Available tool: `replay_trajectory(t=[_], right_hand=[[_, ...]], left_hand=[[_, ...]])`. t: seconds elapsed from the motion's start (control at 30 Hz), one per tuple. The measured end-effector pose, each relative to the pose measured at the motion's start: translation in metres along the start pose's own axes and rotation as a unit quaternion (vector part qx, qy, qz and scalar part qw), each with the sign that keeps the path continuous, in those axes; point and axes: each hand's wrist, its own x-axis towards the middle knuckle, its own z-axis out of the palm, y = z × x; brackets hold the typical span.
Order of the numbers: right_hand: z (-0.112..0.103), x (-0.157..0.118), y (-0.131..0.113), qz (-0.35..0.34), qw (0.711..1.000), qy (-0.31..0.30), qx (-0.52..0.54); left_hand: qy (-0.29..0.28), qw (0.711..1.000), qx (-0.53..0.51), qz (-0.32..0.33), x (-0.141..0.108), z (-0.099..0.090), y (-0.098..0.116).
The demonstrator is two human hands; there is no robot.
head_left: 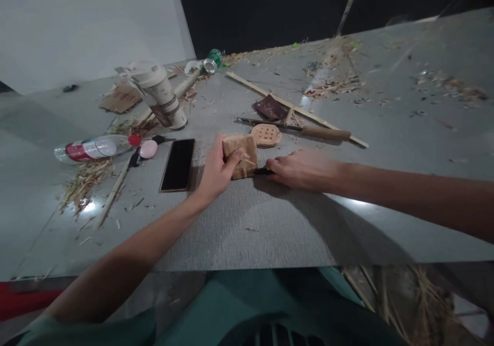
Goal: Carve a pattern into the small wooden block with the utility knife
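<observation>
My left hand (pixel 216 171) is closed round a squarish wooden block (pixel 240 145), with the thumb over its face. A thin pale wood sliver (pixel 247 161) shows by the thumb tip. My right hand (pixel 296 168) grips a dark knife (pixel 263 171), most of its handle hidden by the fingers. The knife's front end meets the lower right edge of the block. Just behind the block lies a round wooden disc (pixel 266 135) with several small holes. Beyond that rests a long tool with a wooden handle (pixel 326 132) and a thin dark shaft.
A phone (pixel 178 165) lies left of my left hand. Further left are a plastic bottle (pixel 96 148), a pink round object (pixel 148 149) and a paper cup (pixel 164 96). Behind are a green can (pixel 212 61), dark red sandpaper-like sheet (pixel 270 107), long wood strip (pixel 309 115) and scattered shavings (pixel 335 86).
</observation>
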Motion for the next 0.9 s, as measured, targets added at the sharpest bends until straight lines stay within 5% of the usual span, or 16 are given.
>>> replay_trajectory(t=[0.9], right_hand=[[-0.003, 0.0, 0.01, -0.045, 0.999, 0.02, -0.014]], left_hand=[[-0.016, 1.0, 0.02, -0.013, 0.005, -0.002, -0.001]])
